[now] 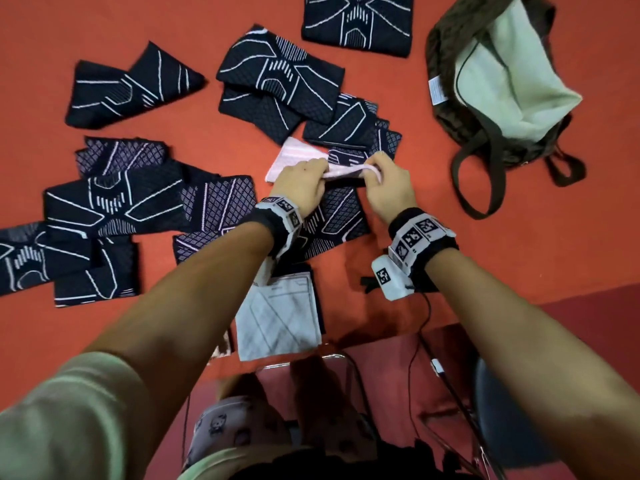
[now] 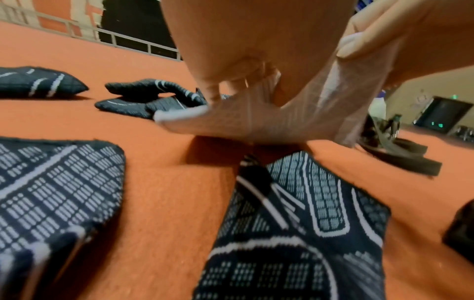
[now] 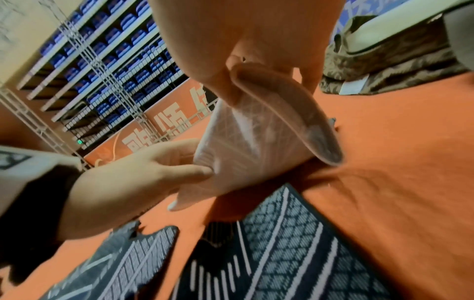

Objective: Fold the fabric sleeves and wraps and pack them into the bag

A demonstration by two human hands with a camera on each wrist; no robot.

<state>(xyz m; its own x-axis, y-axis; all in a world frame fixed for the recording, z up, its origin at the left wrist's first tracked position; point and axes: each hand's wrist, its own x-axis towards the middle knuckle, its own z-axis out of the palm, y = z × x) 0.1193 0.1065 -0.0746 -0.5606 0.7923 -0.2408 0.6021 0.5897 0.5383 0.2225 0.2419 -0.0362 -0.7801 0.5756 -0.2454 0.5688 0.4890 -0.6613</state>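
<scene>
Both hands pinch the pale pink sleeve, lifted just above the orange surface, its long axis running between left hand and right hand. The open bag lies at two o'clock, nearer the right hand.

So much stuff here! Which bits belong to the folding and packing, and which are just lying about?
Job:
pale pink knit sleeve, in both hands' grip: left hand, right hand
black white-patterned sleeves
open brown bag

Lying about:
white papers
black cable
</scene>
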